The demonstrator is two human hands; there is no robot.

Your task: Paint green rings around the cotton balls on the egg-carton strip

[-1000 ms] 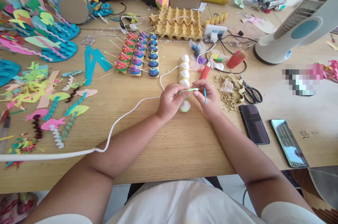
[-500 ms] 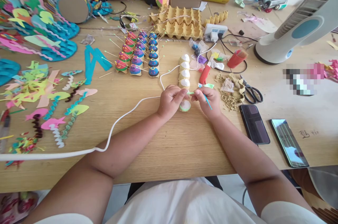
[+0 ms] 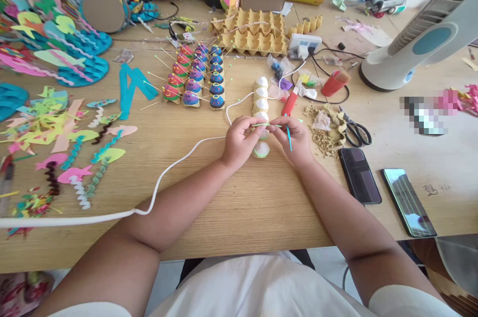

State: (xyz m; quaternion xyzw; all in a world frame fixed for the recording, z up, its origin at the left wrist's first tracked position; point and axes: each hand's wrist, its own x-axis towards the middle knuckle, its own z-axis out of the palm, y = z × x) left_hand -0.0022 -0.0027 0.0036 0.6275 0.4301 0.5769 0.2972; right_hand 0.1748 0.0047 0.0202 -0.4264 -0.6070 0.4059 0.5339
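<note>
A thin light-green strip (image 3: 266, 124), apparently soft clay, stretches between my two hands. My left hand (image 3: 239, 143) pinches one end. With thumb and finger, my right hand (image 3: 297, 143) grips the other end, and a slim blue stick-like tool (image 3: 289, 138) is also tucked in that hand, pointing down. Just below and behind the fingers runs a row of egg-carton cups with white tops (image 3: 261, 105). The nearest cup (image 3: 261, 150) has a green band around its lower edge. My hands partly cover the cups in the middle.
Painted egg-carton cups (image 3: 194, 85) with pins stand in rows at back left. A white cable (image 3: 175, 160) crosses the left side. Scissors (image 3: 356, 130), a dark phone (image 3: 360, 176), another phone (image 3: 409, 202) and a fan (image 3: 411, 43) are on the right. Paper cutouts (image 3: 56, 117) cover the left.
My hands have moved up slightly, away from the nearest cup. The green piece between them now looks longer and thinner, and the blue tool has swung more upright.
</note>
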